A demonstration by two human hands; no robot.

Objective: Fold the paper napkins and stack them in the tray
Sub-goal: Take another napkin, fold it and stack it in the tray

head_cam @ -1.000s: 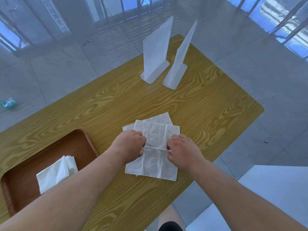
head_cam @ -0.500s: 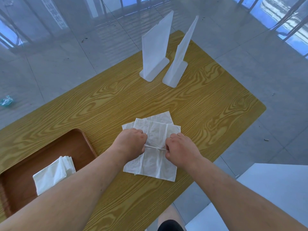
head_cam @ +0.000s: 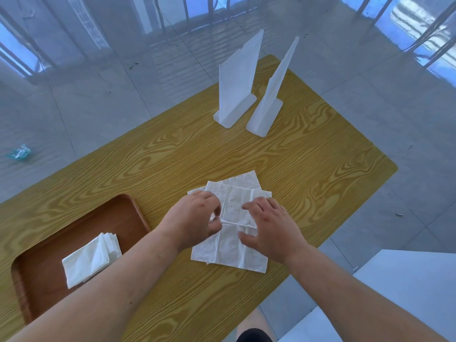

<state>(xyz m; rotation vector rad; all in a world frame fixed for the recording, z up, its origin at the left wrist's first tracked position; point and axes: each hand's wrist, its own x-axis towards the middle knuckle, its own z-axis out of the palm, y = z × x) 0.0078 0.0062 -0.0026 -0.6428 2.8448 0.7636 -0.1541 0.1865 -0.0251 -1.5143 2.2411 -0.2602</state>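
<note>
A small pile of white paper napkins [head_cam: 229,250] lies flat on the wooden table near its front edge. The top napkin [head_cam: 237,208] is doubled over, with its fold line running between my hands. My left hand [head_cam: 195,218] has curled fingers and thumb that pinch the left end of this fold. On the right end rests my right hand [head_cam: 269,225], fingers spread and fairly straight, pressing the paper down. To the left is a brown tray [head_cam: 128,203] holding a stack of folded napkins [head_cam: 91,257], partly behind my left forearm.
Two white upright stands [head_cam: 237,82] [head_cam: 274,95] are at the far end of the table [head_cam: 308,169]. The table's right edge runs diagonally close to my right arm. A white surface [head_cam: 407,292] sits low at the right, above the grey tiled floor.
Both hands held a raised ridge of the top napkin between curled fingers. Now the fold lies flatter, and my right hand has uncurled and spread over it.
</note>
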